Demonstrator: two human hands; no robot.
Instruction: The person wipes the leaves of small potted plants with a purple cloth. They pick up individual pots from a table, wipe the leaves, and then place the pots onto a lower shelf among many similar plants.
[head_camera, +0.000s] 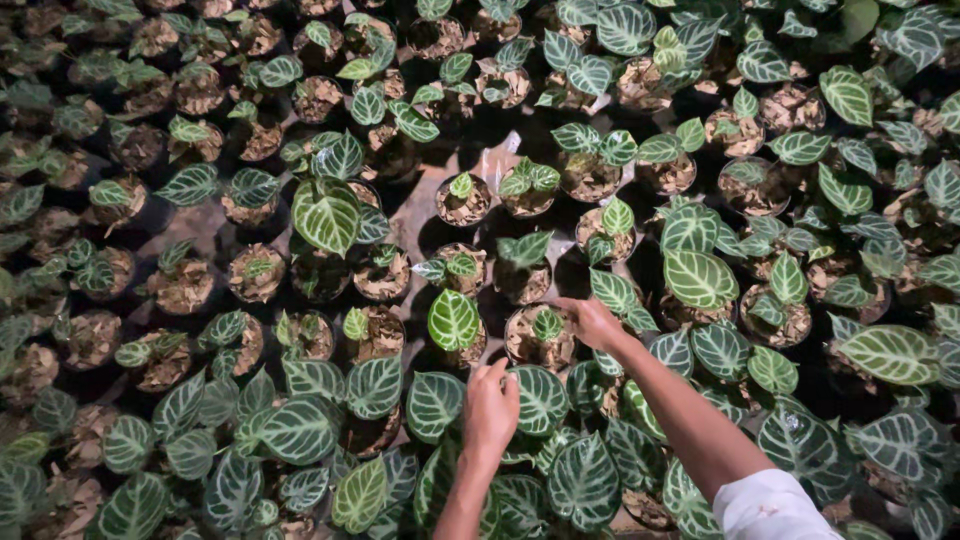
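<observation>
1. Below me I log two bare arms reaching up from the bottom edge into a dense bed of potted plants with dark green, white-veined leaves.
2. Right hand (592, 322): fingers curled at the right rim of a small black pot (540, 340), touching it or its husk filling; I cannot tell whether it grips anything.
3. That pot holds one small seedling (547, 324) set in brown husk, just left of the right fingertips.
4. Left hand (491, 405): fingers bent downward, resting on or among large leaves; a broad leaf (541, 398) lies just beside it to the right. Whether it pinches a leaf is hidden.
5. The small black pot sits between the two hands, above the left one, close to both.
6. A white sleeve (765, 507) covers the right upper arm.
7. A bright pale-green leaf (453, 319) stands just left of the pot.
</observation>
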